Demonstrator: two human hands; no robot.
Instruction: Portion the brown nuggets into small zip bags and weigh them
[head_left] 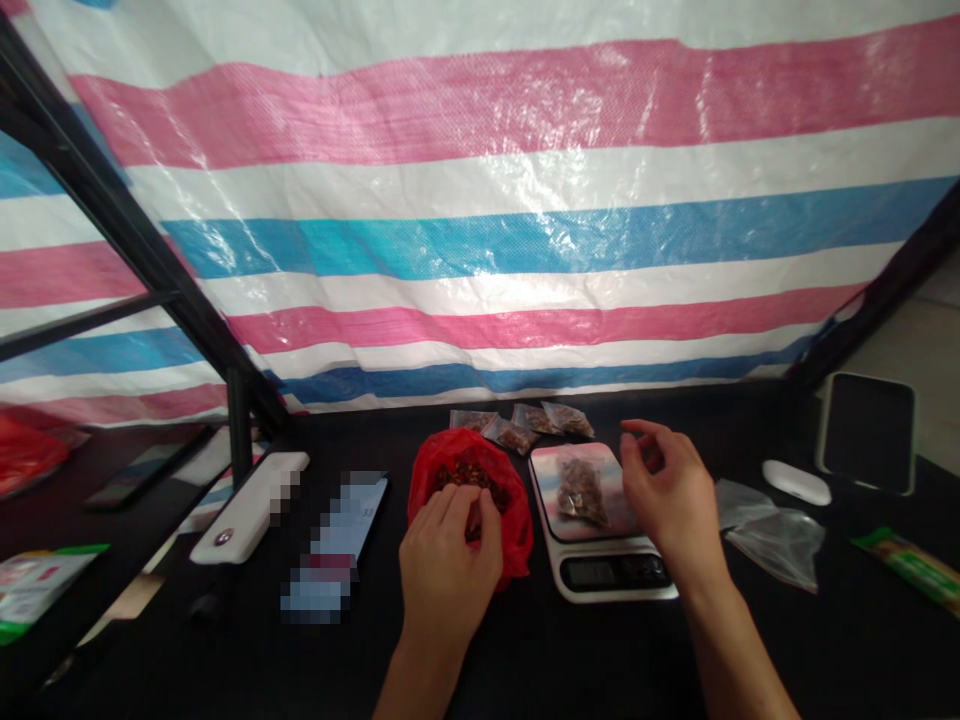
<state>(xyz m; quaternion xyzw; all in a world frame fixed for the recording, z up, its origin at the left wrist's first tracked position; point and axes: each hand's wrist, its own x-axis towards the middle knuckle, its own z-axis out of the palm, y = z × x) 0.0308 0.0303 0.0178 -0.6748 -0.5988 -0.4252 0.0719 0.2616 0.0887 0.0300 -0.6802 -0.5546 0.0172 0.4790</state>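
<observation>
My left hand (450, 550) reaches into a red plastic bag (516, 540) of small reddish-brown dried pieces (471, 473). Its fingers are bent together against the thumb; what lies between the tips is hidden. To the right stands a white kitchen scale (559, 585). On its plate rests a small clear bag (581, 490) filled with brown dried bits. Beside the plate's right edge hovers my right hand (671, 490), its thumb and forefinger apart and nothing visible between them. Behind the red bag lie several filled small bags (514, 434).
Clear flat bags (776, 540), a white oval case (796, 482) and a green-wrapped packet (911, 570) lie at right. A lit phone (337, 550) and a white power bank (251, 508) are at left. Black frame bars and a striped sheet (525, 240) border the black table.
</observation>
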